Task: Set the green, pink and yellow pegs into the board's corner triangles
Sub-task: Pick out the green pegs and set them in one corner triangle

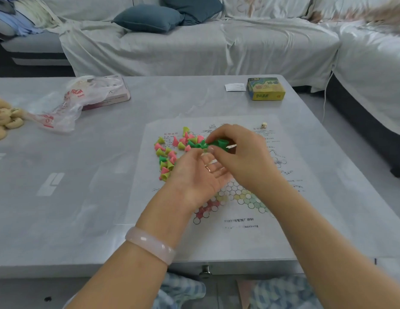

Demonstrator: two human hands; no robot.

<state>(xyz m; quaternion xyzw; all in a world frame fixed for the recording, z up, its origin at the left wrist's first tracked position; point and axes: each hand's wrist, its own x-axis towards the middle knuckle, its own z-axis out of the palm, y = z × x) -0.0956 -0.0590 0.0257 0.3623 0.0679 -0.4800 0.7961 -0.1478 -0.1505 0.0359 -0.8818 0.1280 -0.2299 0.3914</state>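
Note:
A paper board (243, 210) printed with a star of hexagon cells lies on the grey table; its pink, yellow and green corner triangles show near my wrists. A loose heap of green, pink and yellow cone pegs (172, 150) lies on the sheet's far left part. My right hand (241, 157) hovers above the sheet and pinches several green pegs (217, 144) between thumb and fingers. My left hand (201, 175) is held palm up with relaxed fingers just under them; its palm is empty. The hands hide the middle of the board.
A yellow-green game box (266, 89) and a white slip (235, 87) sit at the table's far right. A plastic bag (67, 108) over a pink box lies far left, beside pale round pieces (6, 119). A small die (264, 125) rests on the sheet. A covered sofa stands behind.

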